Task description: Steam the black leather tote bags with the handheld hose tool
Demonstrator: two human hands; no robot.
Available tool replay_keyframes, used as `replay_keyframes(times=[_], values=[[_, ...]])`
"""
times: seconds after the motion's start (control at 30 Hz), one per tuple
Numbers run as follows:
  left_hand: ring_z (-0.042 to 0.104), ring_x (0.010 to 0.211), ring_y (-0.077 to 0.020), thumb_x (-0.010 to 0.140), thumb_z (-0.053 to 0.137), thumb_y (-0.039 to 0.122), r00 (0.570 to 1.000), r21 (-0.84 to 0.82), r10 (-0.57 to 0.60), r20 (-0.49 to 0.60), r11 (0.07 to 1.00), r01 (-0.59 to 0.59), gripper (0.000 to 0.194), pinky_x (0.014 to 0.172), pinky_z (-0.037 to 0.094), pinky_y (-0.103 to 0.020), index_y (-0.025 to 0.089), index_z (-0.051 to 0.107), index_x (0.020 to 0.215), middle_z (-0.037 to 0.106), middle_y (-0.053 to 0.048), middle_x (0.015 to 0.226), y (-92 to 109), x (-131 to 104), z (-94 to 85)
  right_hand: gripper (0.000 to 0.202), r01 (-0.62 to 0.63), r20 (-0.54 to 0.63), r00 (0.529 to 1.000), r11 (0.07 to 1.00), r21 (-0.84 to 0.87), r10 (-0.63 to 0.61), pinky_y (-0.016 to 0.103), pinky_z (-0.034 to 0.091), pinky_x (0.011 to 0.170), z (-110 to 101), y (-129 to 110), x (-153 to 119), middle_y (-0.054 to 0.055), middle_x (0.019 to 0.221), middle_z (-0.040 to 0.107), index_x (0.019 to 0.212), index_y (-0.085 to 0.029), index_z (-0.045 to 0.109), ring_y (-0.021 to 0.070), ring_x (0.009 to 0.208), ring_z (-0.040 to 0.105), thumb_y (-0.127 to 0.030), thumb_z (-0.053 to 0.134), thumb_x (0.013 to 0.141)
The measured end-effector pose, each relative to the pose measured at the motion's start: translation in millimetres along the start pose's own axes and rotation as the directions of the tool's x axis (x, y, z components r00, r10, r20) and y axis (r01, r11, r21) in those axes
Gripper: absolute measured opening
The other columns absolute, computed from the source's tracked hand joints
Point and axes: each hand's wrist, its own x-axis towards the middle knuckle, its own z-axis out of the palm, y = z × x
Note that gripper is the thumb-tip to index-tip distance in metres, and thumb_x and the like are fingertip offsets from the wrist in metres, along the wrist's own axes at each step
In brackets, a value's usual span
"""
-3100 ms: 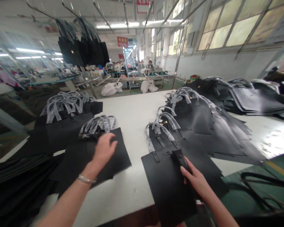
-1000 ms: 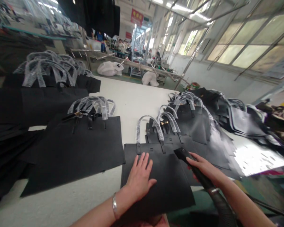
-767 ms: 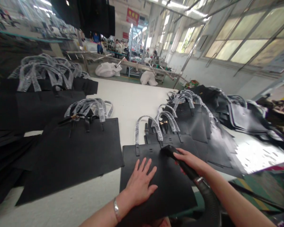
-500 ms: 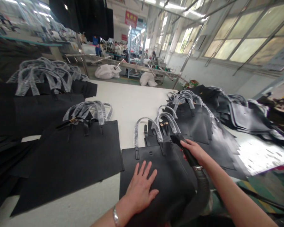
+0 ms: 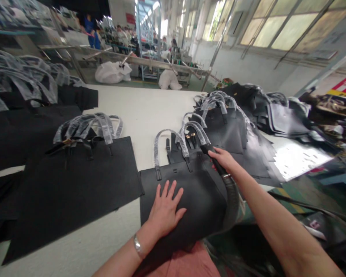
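My left hand [image 5: 166, 209] lies flat with spread fingers on a black handbag panel [image 5: 202, 192] in front of me. My right hand [image 5: 223, 159] is wrapped round a black hose nozzle [image 5: 219, 167], whose ribbed hose [image 5: 232, 200] curves down over the panel's right side. The nozzle's tip is by the panel's upper right corner, close to the plastic-wrapped handle [image 5: 200, 132] behind it. Another clear-wrapped handle [image 5: 170, 132] rises from the panel's top edge. Small gold-coloured hardware [image 5: 192, 135] shows between the handles.
To the left lies a stack of black bag panels [image 5: 75, 181] with wrapped handles; more panels [image 5: 25, 123] lie beyond. Further black bag pieces [image 5: 230, 130] fan out on the right of the white table [image 5: 127, 102]. White sacks [image 5: 113, 72] and a metal rail [image 5: 150, 61] stand beyond it.
The camera view has tilted down and shifted right. The nozzle tip has moved slightly closer to the wrapped handle. My left hand stays flat on the panel.
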Motion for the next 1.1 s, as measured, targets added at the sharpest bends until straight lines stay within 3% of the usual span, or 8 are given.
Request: replay_keyframes(times=[0.1,0.23,0.47,0.6,0.73,0.97,1.03,1.1], values=[[0.019,0.142,-0.0379,0.090,0.050,0.051,0.999,0.060,-0.050,-0.021,0.997,0.052,0.060,0.113,0.013,-0.063,0.027,0.037,0.144,0.025,-0.011,0.155,0,5,1.2,0.047,-0.001,-0.029,1.000,0.999,0.047,0.002,0.022,0.046,0.040,-29,6,-22,-0.001,0.070,0.061,0.134,-0.022,0.048,0.0108,0.042,0.054,-0.038,0.058,0.091],[0.019,0.142,-0.0388,0.092,0.046,0.051,0.988,0.155,-0.141,-0.068,0.976,0.150,0.059,0.112,0.013,-0.063,0.024,0.038,0.145,0.026,-0.013,0.154,-8,19,2.3,0.044,-0.081,-0.001,0.997,0.994,0.072,0.081,0.023,0.047,0.038,-62,29,-78,0.001,0.071,0.062,0.130,-0.025,0.051,0.0130,0.043,0.057,-0.037,0.060,0.089],[0.019,0.141,-0.0390,0.094,0.042,0.052,0.980,0.235,-0.166,-0.109,0.954,0.187,0.059,0.112,0.014,-0.063,0.022,0.038,0.145,0.026,-0.014,0.154,-17,31,4.1,0.047,-0.259,0.134,0.961,0.959,0.117,0.243,0.022,0.047,0.037,-61,81,-147,0.001,0.072,0.062,0.130,-0.023,0.048,0.0129,0.043,0.057,-0.040,0.060,0.088],[0.019,0.142,-0.0379,0.094,0.041,0.053,0.982,0.240,-0.154,-0.112,0.954,0.178,0.059,0.113,0.013,-0.061,0.022,0.038,0.145,0.026,-0.014,0.154,-17,30,5.1,0.049,-0.303,0.198,0.940,0.947,0.105,0.279,0.022,0.047,0.036,-54,92,-154,0.000,0.071,0.062,0.132,-0.023,0.045,0.0131,0.042,0.058,-0.043,0.058,0.089],[0.020,0.142,-0.0376,0.094,0.042,0.053,0.985,0.254,-0.144,-0.092,0.953,0.164,0.059,0.112,0.016,-0.060,0.024,0.037,0.145,0.025,-0.013,0.155,-18,30,3.6,0.039,-0.318,0.239,0.930,0.938,0.139,0.280,0.021,0.045,0.033,-46,90,-140,0.000,0.066,0.061,0.118,-0.021,0.052,0.0128,0.039,0.056,-0.044,0.060,0.087],[0.021,0.141,-0.0377,0.094,0.041,0.055,0.987,0.237,-0.130,-0.091,0.960,0.148,0.059,0.112,0.015,-0.061,0.027,0.037,0.145,0.026,-0.013,0.154,-21,27,5.4,0.026,-0.135,-0.053,0.987,0.964,0.228,0.151,0.020,0.047,0.039,-52,76,-117,-0.003,0.069,0.057,0.110,-0.023,0.048,0.0106,0.044,0.056,-0.042,0.050,0.092],[0.021,0.142,-0.0373,0.094,0.041,0.056,0.986,0.222,-0.129,-0.104,0.964,0.149,0.059,0.112,0.014,-0.061,0.027,0.037,0.145,0.026,-0.013,0.154,-21,26,7.2,0.028,-0.127,-0.061,0.988,0.969,0.213,0.143,0.020,0.047,0.039,-58,76,-127,-0.002,0.070,0.059,0.111,-0.023,0.050,0.0111,0.044,0.057,-0.040,0.055,0.090],[0.020,0.142,-0.0373,0.094,0.040,0.057,0.984,0.205,-0.143,-0.108,0.965,0.163,0.060,0.112,0.013,-0.061,0.027,0.037,0.145,0.026,-0.013,0.154,-20,24,7.6,0.037,-0.184,0.028,0.983,0.968,0.170,0.181,0.022,0.047,0.038,-60,79,-141,-0.001,0.071,0.061,0.116,-0.023,0.052,0.0124,0.043,0.057,-0.040,0.062,0.085]])
